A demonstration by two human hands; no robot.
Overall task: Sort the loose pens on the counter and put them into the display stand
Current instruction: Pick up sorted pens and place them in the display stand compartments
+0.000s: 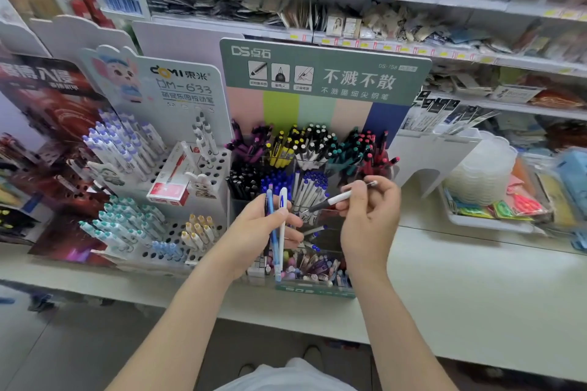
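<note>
My left hand [254, 232] grips a small bunch of pens [275, 232], blue and white ones, held upright in front of the green display stand [324, 73]. My right hand [370, 216] pinches a single white and black pen [333, 200] nearly level, over the stand's lower right compartments. The stand's clear cups hold sorted pens: purple, yellow, black-and-white, teal and red at the back, black, blue and white-blue in the middle. A front tray [314, 290] holds mixed small items. Both hands hide part of the middle compartments.
A white peg-hole pen stand [178, 82] with white pens and a red box [168, 190] stands to the left. A dark red display is further left. A white tray [489, 222] with colourful packets sits right. The white counter [476, 295] runs under everything, shelves behind.
</note>
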